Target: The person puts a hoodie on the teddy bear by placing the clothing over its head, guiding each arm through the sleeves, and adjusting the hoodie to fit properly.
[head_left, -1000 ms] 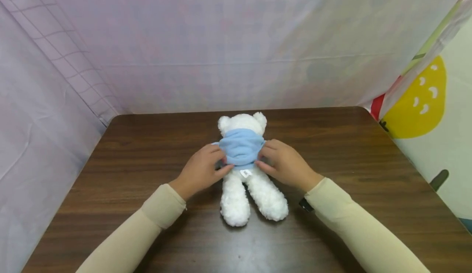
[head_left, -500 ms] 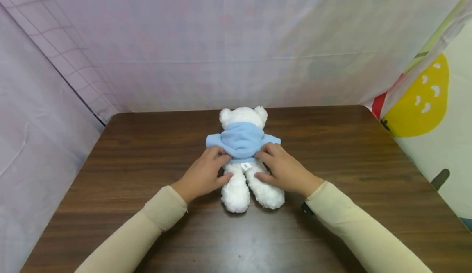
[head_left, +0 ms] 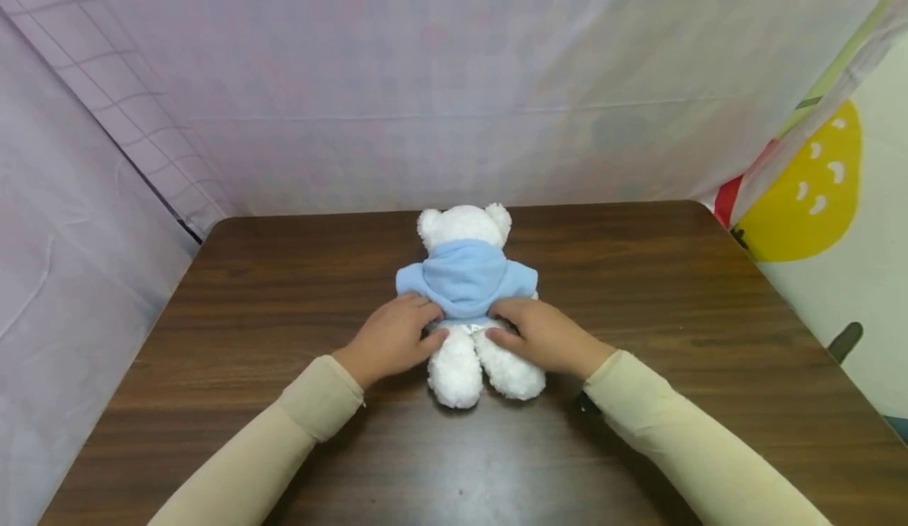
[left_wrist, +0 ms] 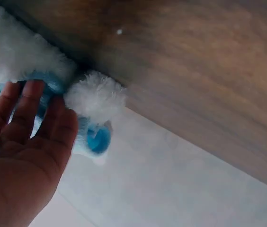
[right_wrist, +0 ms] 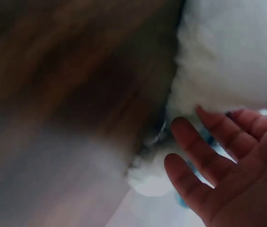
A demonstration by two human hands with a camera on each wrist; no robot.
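A white plush teddy bear [head_left: 463,225] lies face down on the table, its head toward the far edge and its legs toward me. It wears a light-blue hoodie [head_left: 464,277], whose hood spreads flat over the back. My left hand [head_left: 393,337] touches the hoodie's hem at the left hip, thumb apart over the left leg. On the opposite hip, my right hand [head_left: 549,335] has its fingertips at the hem and its thumb on the right leg. Loosely extended fingers [left_wrist: 29,97] meet the blue cloth in the left wrist view. Spread fingers [right_wrist: 190,137] lie against the fur in the right wrist view.
The dark wooden table [head_left: 284,274] has rounded far corners. Pale cloth curtains [head_left: 440,108] hang behind its far edge and along the left. At the right stands a white panel with a yellow printed shape [head_left: 816,195].
The hoodie's bunched back has been smoothed and its hem drawn down, partly covering the white tag. Both sleeves now spread sideways. The hands moved from the hoodie's sides down to its hem.
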